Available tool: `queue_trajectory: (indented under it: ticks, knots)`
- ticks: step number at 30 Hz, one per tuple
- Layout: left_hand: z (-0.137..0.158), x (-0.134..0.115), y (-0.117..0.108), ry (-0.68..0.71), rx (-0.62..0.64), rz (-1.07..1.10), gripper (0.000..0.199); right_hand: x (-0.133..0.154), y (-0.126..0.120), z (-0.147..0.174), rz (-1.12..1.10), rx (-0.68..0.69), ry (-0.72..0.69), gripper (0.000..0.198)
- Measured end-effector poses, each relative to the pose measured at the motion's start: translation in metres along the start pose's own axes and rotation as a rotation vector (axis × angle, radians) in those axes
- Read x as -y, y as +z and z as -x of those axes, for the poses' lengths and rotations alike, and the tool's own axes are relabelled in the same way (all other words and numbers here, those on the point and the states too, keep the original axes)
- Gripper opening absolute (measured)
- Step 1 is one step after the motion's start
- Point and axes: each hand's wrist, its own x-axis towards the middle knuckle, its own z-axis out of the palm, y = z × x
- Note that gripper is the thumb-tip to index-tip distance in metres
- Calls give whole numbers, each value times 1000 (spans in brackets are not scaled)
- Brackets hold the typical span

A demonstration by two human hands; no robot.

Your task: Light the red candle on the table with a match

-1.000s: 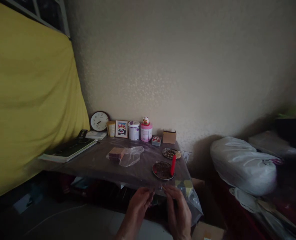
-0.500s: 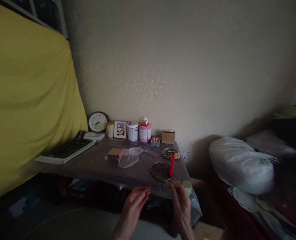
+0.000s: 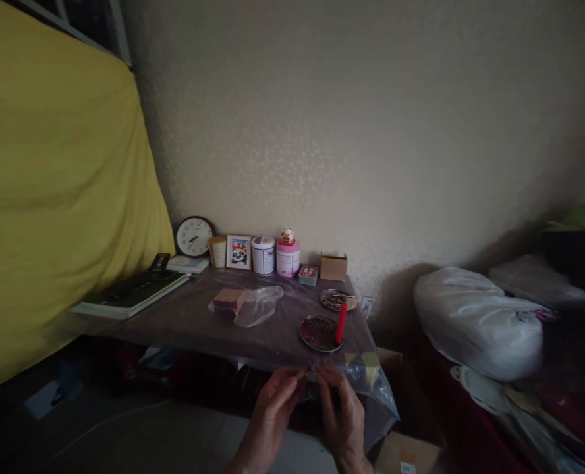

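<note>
A dim room, seen from above a person's two bare hands at the near edge of a low table (image 3: 198, 322) covered in clear plastic sheeting. The left hand (image 3: 273, 408) and right hand (image 3: 339, 411) meet fingertip to fingertip, both pinching a small thin thing (image 3: 308, 375) between them, too small and dark to name; they hold it just in front of the table edge, close to the body.

Just beyond the hands, on the table's near right corner, a round dish (image 3: 319, 332) holds an upright red candle (image 3: 341, 324). A second dish (image 3: 336, 300) lies farther back. Mid-table sits a brown block in a clear bag (image 3: 246, 304). Along the far wall stand a clock (image 3: 192, 237), a panda picture (image 3: 238, 253), a white tin (image 3: 263, 255), a pink tin (image 3: 288, 257) and a small cardboard box (image 3: 333, 266). A yellow cloth (image 3: 50, 197) hangs at left.
</note>
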Motion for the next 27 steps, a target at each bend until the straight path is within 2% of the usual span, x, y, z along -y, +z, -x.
queue_trajectory:
  ticks: [5,8,9,14,21,27]
  knots:
    - [-5,7,-7,-26,-114,9,16,6,-7,1,2,-29,-22,14]
    - [-5,4,-4,-28,-137,16,18,-9,-4,4,-31,95,-19,13]
    - [-4,1,-2,-22,-120,11,18,-17,-2,5,-22,123,36,13]
    - [-1,-5,-7,-25,-109,-40,20,-44,1,3,18,7,206,15]
    - [-5,1,-31,-18,-167,-76,25,-33,-5,-2,-14,-12,342,22]
    - [-9,-9,-51,7,-232,-115,29,-30,-4,-7,-16,-56,438,25]
